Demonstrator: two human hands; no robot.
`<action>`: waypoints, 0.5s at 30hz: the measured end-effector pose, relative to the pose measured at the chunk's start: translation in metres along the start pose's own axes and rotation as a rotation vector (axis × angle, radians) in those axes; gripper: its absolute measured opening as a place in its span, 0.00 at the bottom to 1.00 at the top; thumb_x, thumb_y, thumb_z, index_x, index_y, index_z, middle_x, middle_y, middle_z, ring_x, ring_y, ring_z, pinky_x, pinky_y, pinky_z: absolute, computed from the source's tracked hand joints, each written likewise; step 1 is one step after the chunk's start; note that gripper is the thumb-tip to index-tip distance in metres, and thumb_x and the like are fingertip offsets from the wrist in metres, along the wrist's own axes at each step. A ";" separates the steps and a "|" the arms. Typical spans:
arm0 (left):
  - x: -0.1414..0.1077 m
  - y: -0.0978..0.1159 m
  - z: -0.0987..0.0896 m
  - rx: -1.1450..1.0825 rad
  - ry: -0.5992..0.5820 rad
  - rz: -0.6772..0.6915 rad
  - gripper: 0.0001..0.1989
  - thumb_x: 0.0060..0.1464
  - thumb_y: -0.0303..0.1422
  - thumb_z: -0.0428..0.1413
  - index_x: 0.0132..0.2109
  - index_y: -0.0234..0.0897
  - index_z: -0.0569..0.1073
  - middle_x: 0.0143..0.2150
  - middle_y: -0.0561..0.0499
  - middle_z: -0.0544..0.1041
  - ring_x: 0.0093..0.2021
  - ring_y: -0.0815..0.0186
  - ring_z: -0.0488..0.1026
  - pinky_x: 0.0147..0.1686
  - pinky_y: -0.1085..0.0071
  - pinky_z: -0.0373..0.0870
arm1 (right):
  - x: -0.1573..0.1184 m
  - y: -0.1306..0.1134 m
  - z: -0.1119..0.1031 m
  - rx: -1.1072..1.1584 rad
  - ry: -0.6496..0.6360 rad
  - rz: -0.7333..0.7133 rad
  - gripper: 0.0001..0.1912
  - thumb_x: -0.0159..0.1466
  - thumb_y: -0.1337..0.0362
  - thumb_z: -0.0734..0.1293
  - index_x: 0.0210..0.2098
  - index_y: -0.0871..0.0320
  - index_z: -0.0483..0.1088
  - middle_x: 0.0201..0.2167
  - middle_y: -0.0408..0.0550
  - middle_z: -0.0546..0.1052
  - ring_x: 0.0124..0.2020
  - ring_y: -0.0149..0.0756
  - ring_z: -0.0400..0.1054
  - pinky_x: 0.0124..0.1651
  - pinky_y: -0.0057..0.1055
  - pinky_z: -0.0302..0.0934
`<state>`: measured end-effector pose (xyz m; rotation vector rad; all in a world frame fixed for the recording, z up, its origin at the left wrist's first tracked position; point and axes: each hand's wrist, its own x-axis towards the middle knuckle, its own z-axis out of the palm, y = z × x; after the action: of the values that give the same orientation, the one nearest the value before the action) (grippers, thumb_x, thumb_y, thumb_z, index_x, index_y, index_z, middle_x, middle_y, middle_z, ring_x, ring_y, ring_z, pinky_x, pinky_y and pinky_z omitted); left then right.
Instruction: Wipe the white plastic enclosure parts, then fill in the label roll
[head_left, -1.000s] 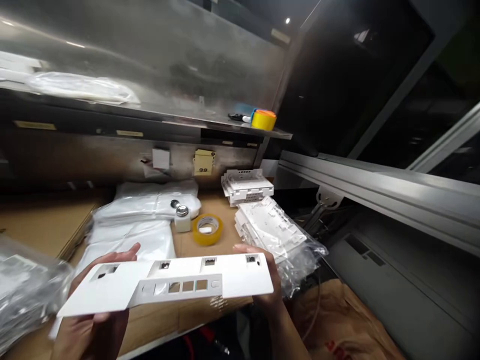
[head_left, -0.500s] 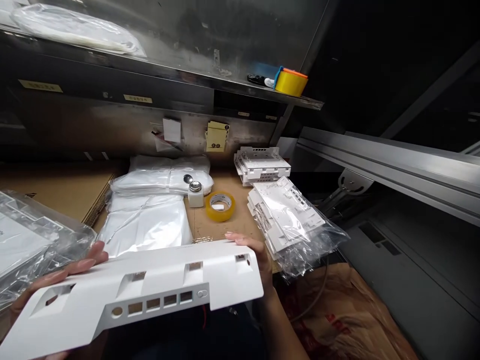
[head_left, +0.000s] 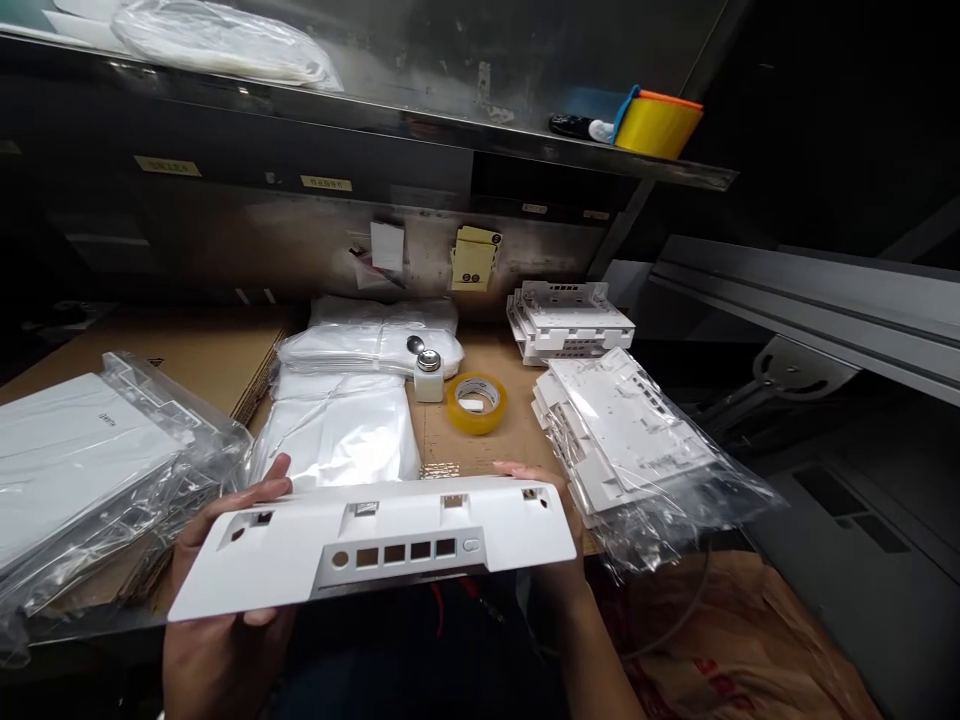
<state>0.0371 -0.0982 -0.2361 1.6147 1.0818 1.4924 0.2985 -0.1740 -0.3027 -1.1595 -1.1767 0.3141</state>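
Observation:
I hold a white plastic housing point(head_left: 420, 510) level above the front of the bench, its face with several square port cutouts and one round hole turned toward me. My left hand point(head_left: 225, 580) grips its left end, thumb and fingers on both sides. At the right end, my right hand point(head_left: 555, 520) is wrapped round the edge, partly hidden behind the plastic. Beyond the housing lie a stack of clear plastic bags point(head_left: 337, 430) and a roll of yellowish tape point(head_left: 477, 404). A small white dispenser bottle point(head_left: 429, 378) with a metal top stands beside the roll.
Bagged white housings point(head_left: 630, 430) lie at the right, with more stacked housings point(head_left: 574, 320) behind. On the left, a bagged white panel point(head_left: 82, 450) rests near flat cardboard point(head_left: 202, 350). A metal shelf point(head_left: 360, 130) crosses above, holding a yellow tape roll point(head_left: 660, 125). Brown paper point(head_left: 735, 640) lies lower right.
The housing has turned more level, and its left end has moved away from me and to the right in view. Both hands keep their hold. The whole view has shifted leftward.

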 end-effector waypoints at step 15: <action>0.002 -0.021 -0.028 -0.665 0.164 -1.212 0.36 0.48 0.59 0.63 0.57 0.40 0.77 0.46 0.41 0.86 0.58 0.36 0.78 0.50 0.43 0.83 | 0.019 0.011 0.004 -0.026 -0.193 -0.208 0.19 0.70 0.68 0.68 0.58 0.43 0.72 0.53 0.44 0.83 0.56 0.45 0.79 0.62 0.52 0.74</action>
<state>0.0070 -0.0895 -0.2510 0.2124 1.1304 0.9320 0.3070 -0.1533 -0.3019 -1.0353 -1.4622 0.2560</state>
